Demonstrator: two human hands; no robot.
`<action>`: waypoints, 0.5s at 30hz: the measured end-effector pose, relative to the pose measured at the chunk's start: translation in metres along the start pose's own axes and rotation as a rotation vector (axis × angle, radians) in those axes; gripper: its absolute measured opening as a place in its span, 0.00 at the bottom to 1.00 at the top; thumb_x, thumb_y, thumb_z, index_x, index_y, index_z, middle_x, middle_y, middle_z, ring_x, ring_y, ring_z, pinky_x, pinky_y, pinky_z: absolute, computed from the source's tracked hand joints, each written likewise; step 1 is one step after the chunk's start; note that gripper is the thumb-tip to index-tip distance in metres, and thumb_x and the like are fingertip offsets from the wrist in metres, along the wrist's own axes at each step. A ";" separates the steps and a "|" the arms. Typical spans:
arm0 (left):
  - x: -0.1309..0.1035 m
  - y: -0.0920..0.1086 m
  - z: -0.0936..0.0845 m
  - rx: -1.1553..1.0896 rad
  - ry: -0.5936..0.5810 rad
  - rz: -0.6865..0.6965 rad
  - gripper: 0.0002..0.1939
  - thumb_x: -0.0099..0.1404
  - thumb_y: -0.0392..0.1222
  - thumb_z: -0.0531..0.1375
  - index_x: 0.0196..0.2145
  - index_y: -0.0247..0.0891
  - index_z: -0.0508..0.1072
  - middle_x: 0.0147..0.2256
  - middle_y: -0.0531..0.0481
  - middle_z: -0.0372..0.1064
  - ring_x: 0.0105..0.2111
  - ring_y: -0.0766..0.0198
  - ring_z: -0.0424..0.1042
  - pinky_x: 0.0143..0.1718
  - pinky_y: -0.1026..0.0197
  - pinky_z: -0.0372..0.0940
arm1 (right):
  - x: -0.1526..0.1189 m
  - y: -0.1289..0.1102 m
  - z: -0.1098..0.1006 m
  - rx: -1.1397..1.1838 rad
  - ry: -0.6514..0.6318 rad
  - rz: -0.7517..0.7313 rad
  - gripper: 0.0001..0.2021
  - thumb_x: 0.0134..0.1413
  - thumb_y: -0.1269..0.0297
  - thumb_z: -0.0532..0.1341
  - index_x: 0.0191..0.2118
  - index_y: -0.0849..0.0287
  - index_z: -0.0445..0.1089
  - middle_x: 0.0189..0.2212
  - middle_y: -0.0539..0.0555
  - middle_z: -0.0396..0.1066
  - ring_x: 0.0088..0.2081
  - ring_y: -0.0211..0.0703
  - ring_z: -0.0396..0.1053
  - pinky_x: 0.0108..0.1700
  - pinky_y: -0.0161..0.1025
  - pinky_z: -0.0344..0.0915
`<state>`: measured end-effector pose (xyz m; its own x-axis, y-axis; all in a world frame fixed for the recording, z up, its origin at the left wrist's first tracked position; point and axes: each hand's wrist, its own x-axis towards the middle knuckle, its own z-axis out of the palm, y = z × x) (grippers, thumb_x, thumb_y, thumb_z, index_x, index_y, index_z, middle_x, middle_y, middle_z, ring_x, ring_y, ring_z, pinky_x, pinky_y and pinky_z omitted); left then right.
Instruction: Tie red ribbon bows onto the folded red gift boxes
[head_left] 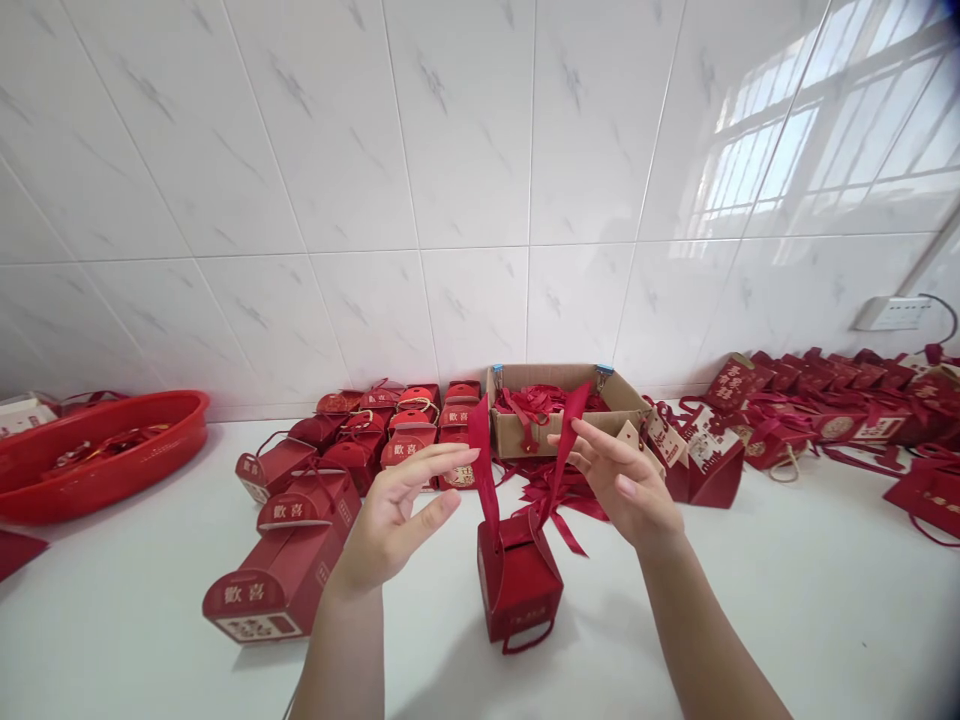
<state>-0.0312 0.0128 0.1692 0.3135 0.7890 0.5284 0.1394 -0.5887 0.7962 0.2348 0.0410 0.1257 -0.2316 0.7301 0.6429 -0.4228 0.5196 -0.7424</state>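
Nearest, head view: left hand (397, 510) and right hand (630, 480), thumbs spread, fingertips at red ribbon (487, 490); whether pinching, I cannot tell. Red gift box (523, 588): upright on desk (825, 620), in front of cardboard carton (508, 436); likely light, stiff, crushable card. Ribbon: probably soft, slippery. I'd hold the box's side walls, lightly.

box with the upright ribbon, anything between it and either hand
Nothing visible blocks the left hand or right hand from the box; only its own ribbon rises between the hands, close to both. The carton and loose ribbons lie beyond the box, not in the way.
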 end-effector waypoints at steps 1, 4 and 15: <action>0.000 0.001 0.000 0.011 0.003 0.004 0.15 0.63 0.42 0.60 0.48 0.49 0.75 0.49 0.48 0.71 0.53 0.58 0.66 0.54 0.63 0.61 | 0.000 -0.001 0.000 -0.007 -0.004 0.003 0.24 0.53 0.50 0.61 0.56 0.47 0.67 0.54 0.55 0.69 0.56 0.58 0.64 0.58 0.56 0.59; 0.001 0.002 -0.001 0.047 -0.005 0.015 0.14 0.63 0.41 0.60 0.47 0.50 0.76 0.48 0.49 0.73 0.53 0.59 0.67 0.54 0.63 0.61 | -0.002 -0.001 0.001 -0.024 -0.014 0.003 0.24 0.53 0.51 0.61 0.56 0.48 0.67 0.55 0.54 0.68 0.56 0.58 0.64 0.58 0.56 0.59; 0.001 0.002 0.000 0.078 -0.030 0.031 0.16 0.63 0.39 0.60 0.48 0.48 0.75 0.48 0.49 0.72 0.53 0.59 0.67 0.55 0.61 0.62 | -0.003 -0.003 0.007 -0.010 0.008 0.011 0.21 0.53 0.58 0.64 0.54 0.46 0.68 0.49 0.54 0.73 0.52 0.53 0.69 0.55 0.55 0.65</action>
<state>-0.0310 0.0124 0.1719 0.3468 0.7655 0.5420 0.2014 -0.6252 0.7541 0.2309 0.0343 0.1268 -0.2288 0.7392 0.6335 -0.4115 0.5163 -0.7511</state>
